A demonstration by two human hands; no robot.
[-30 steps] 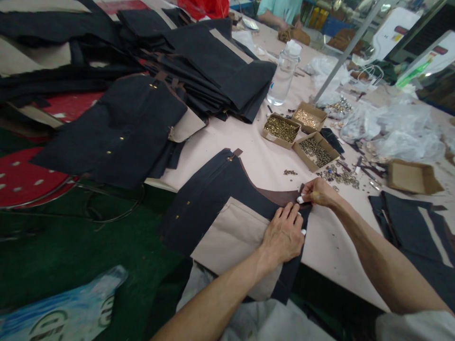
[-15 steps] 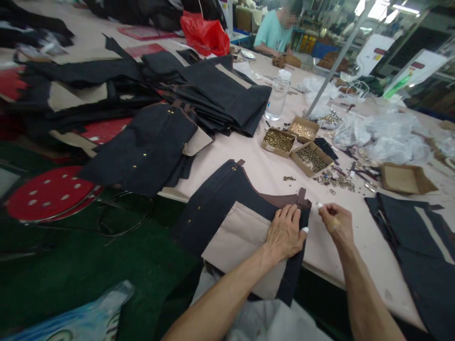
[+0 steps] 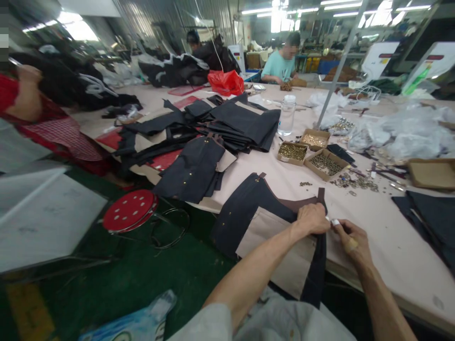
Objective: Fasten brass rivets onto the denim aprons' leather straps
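A dark fabric piece [image 3: 241, 201] with a brown curved trim and a beige panel [image 3: 256, 232] lies across the table edge and toward my lap. My left hand [image 3: 313, 219] has its fingers curled on the right edge of this piece, just below a small brown tab [image 3: 321, 195]. Close beside it, my right hand [image 3: 355, 239] is closed in a pinch at the edge of the cloth. White covers show on the thumb of the left hand and a fingertip of the right. Whatever lies between the right fingertips is hidden.
Small boxes of metal fittings [image 3: 291, 160] stand ahead, with loose fittings [image 3: 355, 182] beside them. A water bottle [image 3: 286, 116] and stacked dark pieces [image 3: 245, 125] lie beyond. A red stool [image 3: 130, 210] is at left. One person [image 3: 279, 64] sits across; another in red [image 3: 64, 132] stands left.
The view has swung up and left, bringing in the person in red. My left hand went from flat on the cloth to curled at its edge, and my right hand came up against it.
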